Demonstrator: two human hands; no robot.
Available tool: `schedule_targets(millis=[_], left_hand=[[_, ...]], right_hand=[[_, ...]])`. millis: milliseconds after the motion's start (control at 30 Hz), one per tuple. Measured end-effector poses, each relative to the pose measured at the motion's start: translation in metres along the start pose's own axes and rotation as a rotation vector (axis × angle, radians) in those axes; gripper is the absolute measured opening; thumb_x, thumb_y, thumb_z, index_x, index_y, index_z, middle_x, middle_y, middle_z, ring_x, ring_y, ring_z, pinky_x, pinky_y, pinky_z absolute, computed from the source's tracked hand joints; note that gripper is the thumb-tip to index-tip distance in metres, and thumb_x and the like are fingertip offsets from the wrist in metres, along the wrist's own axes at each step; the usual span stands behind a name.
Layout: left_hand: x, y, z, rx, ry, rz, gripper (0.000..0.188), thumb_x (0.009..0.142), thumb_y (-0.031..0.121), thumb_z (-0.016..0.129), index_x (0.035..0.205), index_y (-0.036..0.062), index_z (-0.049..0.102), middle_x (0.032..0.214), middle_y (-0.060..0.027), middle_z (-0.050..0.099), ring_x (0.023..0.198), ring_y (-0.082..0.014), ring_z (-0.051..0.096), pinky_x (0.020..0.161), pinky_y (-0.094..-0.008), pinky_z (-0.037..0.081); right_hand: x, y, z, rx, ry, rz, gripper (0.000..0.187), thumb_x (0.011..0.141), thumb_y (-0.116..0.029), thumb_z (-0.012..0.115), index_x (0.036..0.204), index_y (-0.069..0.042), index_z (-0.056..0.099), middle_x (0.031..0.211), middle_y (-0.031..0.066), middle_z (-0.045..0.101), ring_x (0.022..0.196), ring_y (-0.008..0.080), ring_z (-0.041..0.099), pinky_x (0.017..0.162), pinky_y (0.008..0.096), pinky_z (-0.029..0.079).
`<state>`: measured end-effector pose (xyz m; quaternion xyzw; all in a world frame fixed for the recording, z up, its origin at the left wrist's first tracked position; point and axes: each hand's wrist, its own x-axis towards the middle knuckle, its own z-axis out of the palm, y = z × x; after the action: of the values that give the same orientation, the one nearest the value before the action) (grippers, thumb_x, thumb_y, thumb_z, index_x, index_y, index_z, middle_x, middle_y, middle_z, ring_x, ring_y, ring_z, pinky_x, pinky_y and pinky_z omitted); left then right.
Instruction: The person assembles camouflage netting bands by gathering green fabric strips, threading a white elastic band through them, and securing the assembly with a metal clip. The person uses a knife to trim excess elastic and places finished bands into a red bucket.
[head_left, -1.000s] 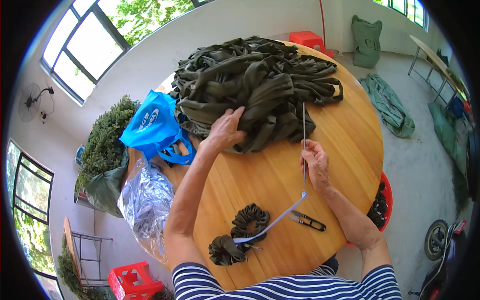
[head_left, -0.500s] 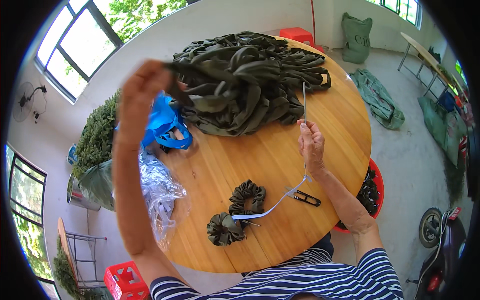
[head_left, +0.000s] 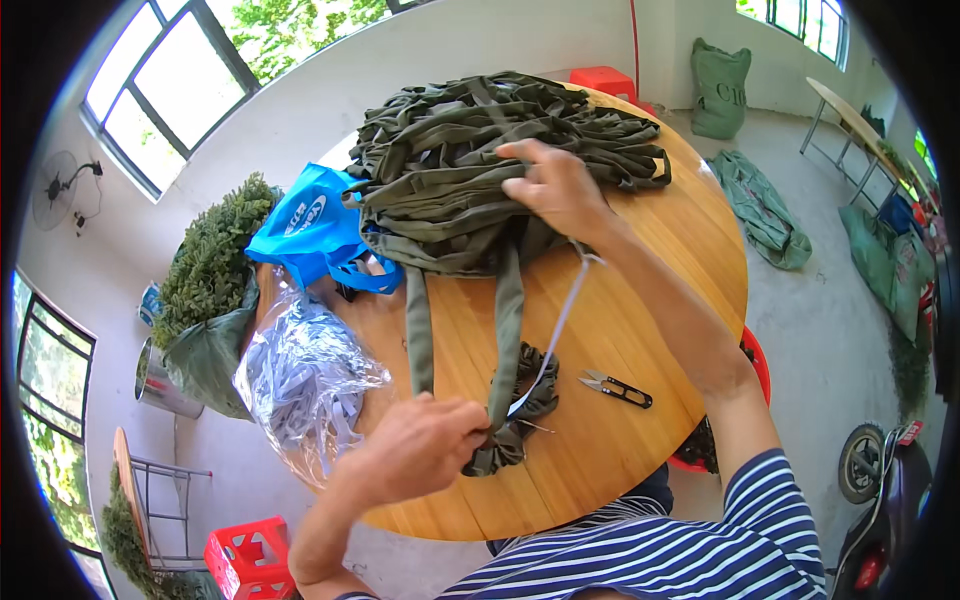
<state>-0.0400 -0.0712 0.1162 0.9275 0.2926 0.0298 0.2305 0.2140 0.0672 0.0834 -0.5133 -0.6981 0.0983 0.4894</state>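
Note:
My left hand (head_left: pixel 425 447) is closed on a strip of olive fabric (head_left: pixel 421 330), near the front of the table. A second length of the fabric runs down beside it to the same hand. My right hand (head_left: pixel 562 192) is raised over the heap of olive fabric strips (head_left: pixel 450 180), fingers pinched on a thin metal rod that is blurred and hard to see. From under that hand, a white elastic band (head_left: pixel 570 310) trails down to gathered olive scrunchies (head_left: pixel 538 395), partly covered by the fabric and my left hand. Black thread snips (head_left: pixel 616 389) lie to their right.
A blue bag (head_left: pixel 310 225) and a clear plastic bag of pale strips (head_left: pixel 305 375) sit at the table's left. Red stools (head_left: pixel 250 560) stand by the table, and a red tub (head_left: pixel 757 370) is at its right. A scooter (head_left: pixel 890 510) is parked lower right.
My left hand has come down from the heap toward me, drawing a fabric strip out. My right hand has moved up and left with the rod, lifting the elastic band.

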Motion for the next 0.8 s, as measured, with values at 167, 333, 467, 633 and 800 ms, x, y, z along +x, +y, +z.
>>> schedule_targets(millis=[167, 333, 467, 633, 800], left_hand=[[0.003, -0.058, 0.025, 0.169, 0.257, -0.142, 0.009, 0.076, 0.011, 0.057, 0.082, 0.0041, 0.055, 0.074, -0.0136, 0.056, 0.073, -0.0319, 0.055, 0.066, -0.0389, 0.041], [0.041, -0.132, 0.041, 0.183, 0.554, -0.343, 0.022, 0.075, 0.013, 0.058, 0.094, 0.0040, 0.055, 0.087, -0.0160, 0.058, 0.086, -0.0335, 0.054, 0.076, -0.0402, 0.041], [0.098, -0.141, 0.062, 0.496, 0.668, -0.198, 0.078, 0.075, 0.026, 0.063, 0.136, 0.0070, 0.019, 0.137, -0.0189, 0.026, 0.127, -0.0371, 0.024, 0.097, -0.0538, 0.022], [0.141, -0.163, 0.059, 0.414, 0.704, -0.206, 0.078, 0.076, 0.026, 0.061, 0.138, 0.0087, 0.016, 0.137, -0.0198, 0.025, 0.127, -0.0352, 0.024, 0.095, -0.0602, 0.018], [0.150, -0.175, 0.066, 0.286, 0.544, -0.321, 0.062, 0.085, 0.030, 0.049, 0.136, 0.0095, 0.021, 0.132, -0.0158, 0.035, 0.125, -0.0295, 0.030, 0.091, -0.0631, 0.021]], right_hand=[[0.032, 0.008, 0.067, -0.310, -0.085, 0.149, 0.049, 0.072, -0.039, 0.056, 0.107, -0.005, 0.054, 0.096, 0.0201, 0.061, 0.088, 0.0292, 0.060, 0.078, 0.0391, 0.046], [0.054, 0.025, 0.076, -0.039, -0.451, 0.447, 0.026, 0.077, -0.020, 0.044, 0.076, -0.004, 0.064, 0.056, 0.0070, 0.063, 0.048, 0.0187, 0.059, 0.053, 0.0293, 0.050], [0.040, 0.007, 0.061, -0.216, -0.452, 0.299, 0.021, 0.074, -0.017, 0.047, 0.076, -0.005, 0.064, 0.062, 0.0109, 0.063, 0.062, 0.0250, 0.063, 0.062, 0.0356, 0.050], [0.046, 0.004, 0.009, -0.348, -0.089, 0.026, 0.023, 0.079, -0.022, 0.047, 0.080, -0.001, 0.057, 0.074, 0.0206, 0.060, 0.074, 0.0394, 0.058, 0.069, 0.0456, 0.047], [0.062, 0.019, -0.098, 0.157, 0.613, 0.043, 0.020, 0.087, -0.018, 0.048, 0.090, 0.000, 0.054, 0.072, 0.0099, 0.062, 0.058, 0.0104, 0.059, 0.046, 0.0228, 0.045]])
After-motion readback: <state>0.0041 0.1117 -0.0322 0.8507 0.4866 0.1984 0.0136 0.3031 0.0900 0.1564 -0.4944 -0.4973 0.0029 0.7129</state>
